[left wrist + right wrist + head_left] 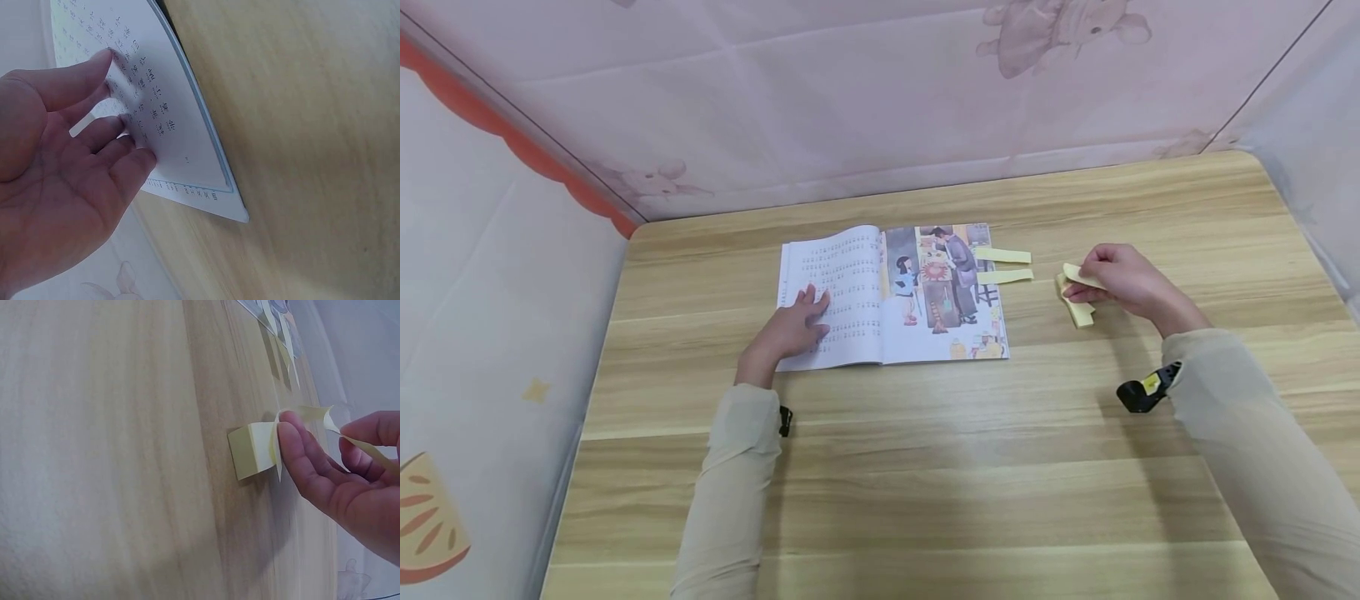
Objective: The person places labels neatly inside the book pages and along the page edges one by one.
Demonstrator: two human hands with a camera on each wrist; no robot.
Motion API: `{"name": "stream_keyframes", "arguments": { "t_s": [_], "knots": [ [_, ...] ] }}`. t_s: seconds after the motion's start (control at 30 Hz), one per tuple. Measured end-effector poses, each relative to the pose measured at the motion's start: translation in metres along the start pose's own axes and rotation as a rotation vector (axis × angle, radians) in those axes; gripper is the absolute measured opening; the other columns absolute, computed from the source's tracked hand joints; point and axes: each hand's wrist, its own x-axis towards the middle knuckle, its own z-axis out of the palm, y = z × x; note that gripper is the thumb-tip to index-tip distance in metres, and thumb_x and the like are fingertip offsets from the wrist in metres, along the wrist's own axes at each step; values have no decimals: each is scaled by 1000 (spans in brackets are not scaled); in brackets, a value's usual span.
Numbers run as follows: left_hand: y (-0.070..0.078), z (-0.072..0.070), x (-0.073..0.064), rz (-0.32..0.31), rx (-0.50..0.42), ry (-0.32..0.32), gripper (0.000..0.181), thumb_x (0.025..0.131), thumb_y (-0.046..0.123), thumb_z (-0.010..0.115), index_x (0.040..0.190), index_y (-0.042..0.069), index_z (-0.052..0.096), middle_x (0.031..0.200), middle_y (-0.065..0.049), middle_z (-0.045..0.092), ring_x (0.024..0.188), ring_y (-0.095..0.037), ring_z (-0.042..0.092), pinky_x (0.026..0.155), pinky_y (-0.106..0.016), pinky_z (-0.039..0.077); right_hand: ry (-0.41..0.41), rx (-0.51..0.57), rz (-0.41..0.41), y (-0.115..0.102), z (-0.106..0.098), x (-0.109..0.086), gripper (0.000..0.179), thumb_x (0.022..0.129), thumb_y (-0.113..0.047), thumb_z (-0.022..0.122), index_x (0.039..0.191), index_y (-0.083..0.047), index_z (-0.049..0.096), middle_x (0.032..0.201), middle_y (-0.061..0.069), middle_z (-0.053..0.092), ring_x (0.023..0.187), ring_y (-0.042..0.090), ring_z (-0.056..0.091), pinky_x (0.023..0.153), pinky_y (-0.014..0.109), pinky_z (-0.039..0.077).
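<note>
An open picture book (917, 342) lies on the table, text on its left page and a coloured drawing on the right. My left hand (792, 327) rests on the left page, fingers spread; the left wrist view shows its fingertips against the printed paper (169, 144). Off to the book's right, my right hand (1123, 275) pinches a pale yellow sticky note strip (370, 450) between thumb and finger. Its other fingertips are at the top of the thick sticky note pad (245, 453), where a top sheet curls up.
Two yellow strips, an upper one (1013, 257) and a lower one (1017, 276), stick out past the right page's edge. The wooden table (880, 483) meets a pink patterned wall covering (850, 108) at the back. A black wrist camera (1138, 396) sits on the right wrist.
</note>
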Motion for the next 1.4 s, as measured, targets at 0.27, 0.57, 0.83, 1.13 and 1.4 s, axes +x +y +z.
{"name": "stream_keyframes", "arguments": {
  "t_s": [0.27,0.57,0.83,1.13,1.4],
  "knots": [
    [-1,1,1,-8,-7,-3,58,94,20,47,145,13,19,151,-9,-1,138,-25,-2,109,-47,7,-5,4,7,-1,0,-1,11,93,2,30,92,11,36,98,16,47,77,13,65,79,34,52],
    [-2,1,0,-11,-3,-11,59,95,21,47,145,14,19,151,-9,-1,138,-25,-2,109,-48,8,2,8,8,0,1,0,10,92,2,33,90,10,38,96,18,45,76,14,65,79,33,52],
    [-3,0,0,-10,-8,-11,59,95,21,47,145,14,19,151,-8,-1,138,-25,-2,109,-48,8,6,-6,-11,-1,3,-1,11,92,3,33,86,11,40,96,20,46,77,14,65,78,34,52],
    [-2,1,0,-3,-16,-6,58,95,21,47,145,14,19,151,-9,-1,138,-25,-2,109,-47,8,13,-22,-17,-3,3,-4,13,93,1,35,92,13,40,100,21,43,81,14,65,81,34,51],
    [-1,0,-2,-1,-19,-3,58,95,21,47,145,14,19,151,-9,0,138,-25,-2,109,-47,8,-5,-43,-34,-4,-1,-5,12,93,0,40,90,12,42,92,18,54,80,16,66,78,36,52]
  ]
}}
